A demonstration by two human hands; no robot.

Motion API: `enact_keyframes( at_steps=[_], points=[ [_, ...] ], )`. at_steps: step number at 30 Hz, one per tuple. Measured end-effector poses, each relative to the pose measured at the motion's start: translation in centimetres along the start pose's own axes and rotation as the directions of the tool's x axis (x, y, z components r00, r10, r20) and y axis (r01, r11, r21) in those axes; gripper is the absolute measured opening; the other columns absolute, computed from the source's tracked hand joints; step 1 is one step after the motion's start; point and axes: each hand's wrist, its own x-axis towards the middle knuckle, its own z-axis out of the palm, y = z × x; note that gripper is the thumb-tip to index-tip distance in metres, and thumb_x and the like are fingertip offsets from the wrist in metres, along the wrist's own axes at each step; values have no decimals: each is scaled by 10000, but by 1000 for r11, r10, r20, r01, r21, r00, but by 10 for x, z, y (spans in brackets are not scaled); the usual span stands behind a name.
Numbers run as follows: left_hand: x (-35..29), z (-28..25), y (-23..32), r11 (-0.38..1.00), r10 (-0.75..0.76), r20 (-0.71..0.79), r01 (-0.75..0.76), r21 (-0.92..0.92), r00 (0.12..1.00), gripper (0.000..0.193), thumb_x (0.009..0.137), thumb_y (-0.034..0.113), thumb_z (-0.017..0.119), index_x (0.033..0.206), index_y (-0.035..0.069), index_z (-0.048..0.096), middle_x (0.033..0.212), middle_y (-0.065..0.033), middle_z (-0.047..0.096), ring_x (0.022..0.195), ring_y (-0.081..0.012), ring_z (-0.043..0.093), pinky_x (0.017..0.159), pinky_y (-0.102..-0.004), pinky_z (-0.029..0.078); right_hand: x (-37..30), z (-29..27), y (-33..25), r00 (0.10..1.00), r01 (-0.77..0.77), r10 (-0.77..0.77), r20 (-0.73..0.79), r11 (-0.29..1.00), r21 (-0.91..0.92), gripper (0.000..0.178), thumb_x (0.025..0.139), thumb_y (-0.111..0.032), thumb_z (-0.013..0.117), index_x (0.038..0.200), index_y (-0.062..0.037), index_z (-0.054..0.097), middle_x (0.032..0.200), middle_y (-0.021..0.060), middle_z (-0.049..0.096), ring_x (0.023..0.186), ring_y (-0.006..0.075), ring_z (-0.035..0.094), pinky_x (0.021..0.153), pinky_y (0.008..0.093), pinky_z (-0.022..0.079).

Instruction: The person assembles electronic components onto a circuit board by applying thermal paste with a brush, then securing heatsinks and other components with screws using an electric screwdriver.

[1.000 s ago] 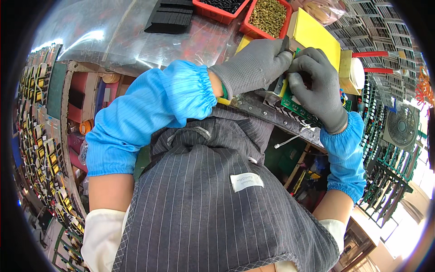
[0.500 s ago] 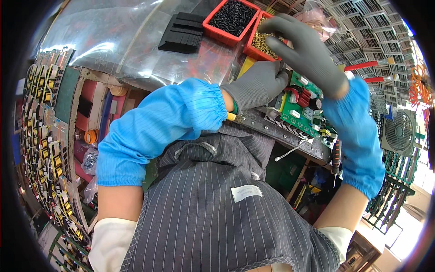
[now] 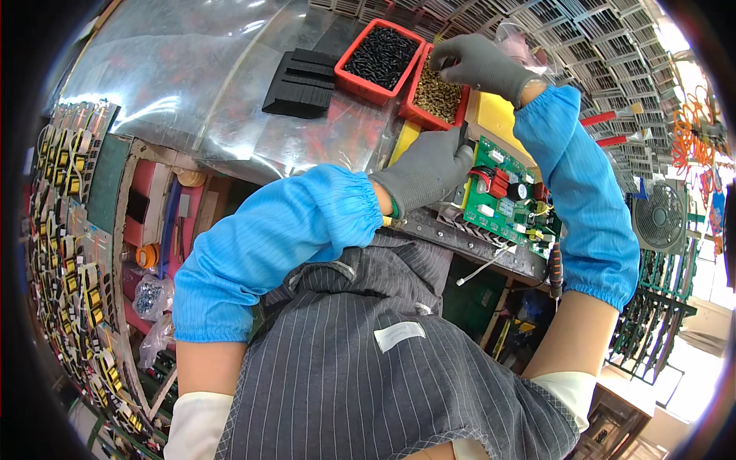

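Note:
My left hand (image 3: 431, 170), in a grey knit glove, is closed at the upper left corner of a green circuit board (image 3: 502, 207). A small black piece (image 3: 463, 133) shows at its thumb and fingertips; its kind is unclear. My right hand (image 3: 484, 64), gloved alike, hangs over the far end of a red bin (image 3: 431, 121) of small brass-coloured parts (image 3: 438, 96). Its thumb and forefinger curl toward each other, and anything between the tips is too small to make out. The board carries red, black and white components and lies on a dark metal edge (image 3: 491, 244).
Left of the brass parts stands a red bin (image 3: 366, 90) of small black parts, beside stacked black plates (image 3: 300, 86). Clear plastic sheet (image 3: 222, 77) covers the bench. A screwdriver (image 3: 555, 268) hangs at the front edge. Racks of boards (image 3: 77, 253) stand left; a fan (image 3: 659, 218) is right.
My right hand has moved left and away from me over the brass parts, its spread fingers curling in. My left hand remains at the board's corner. The whole view has shifted slightly.

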Motion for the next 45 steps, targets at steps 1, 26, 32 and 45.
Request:
enact_keyframes(
  at_steps=[1, 26, 32, 45],
  points=[
    [2, 1, 0, 1000, 9, -9, -9, 3, 1000, 344, 973, 264, 492, 1158, -15, 572, 888, -245, 659, 847, -371, 670, 755, -433, 508, -5, 9, 4, 997, 64, -64, -44, 998, -5, 323, 771, -99, 702, 1091, -54, 693, 994, 106, 725, 926, 259, 700, 843, 379, 556],
    [-2, -6, 12, 995, -61, 17, 60, 83, 998, 444, 984, 291, 478, 1338, 33, 552, 1003, -208, 694, 933, -304, 687, 837, -390, 522, -18, 18, 12, 988, -55, 130, -87, 808, 586, 215, 1029, -176, 487, 1150, -64, 625, 925, -13, 642, 807, 77, 609, 729, 250, 504],
    [-1, -2, 15, 999, -40, 36, 38, 32, 999, 432, 988, 255, 478, 1363, 54, 550, 1006, -195, 694, 919, -252, 682, 850, -361, 517, -18, 18, 35, 984, -66, 159, -84, 752, 656, 287, 1056, -237, 476, 1269, -107, 616, 1015, -6, 690, 812, 50, 627, 701, 201, 512],
    [0, 5, 4, 996, 81, -77, -85, -41, 994, 351, 963, 208, 493, 1260, 51, 593, 802, -184, 669, 703, -247, 662, 667, -365, 513, -62, -39, -35, 960, -117, 248, -127, 774, 622, 252, 970, -122, 588, 1173, 0, 673, 1049, 68, 684, 863, 152, 622, 766, 293, 528]
  ],
)
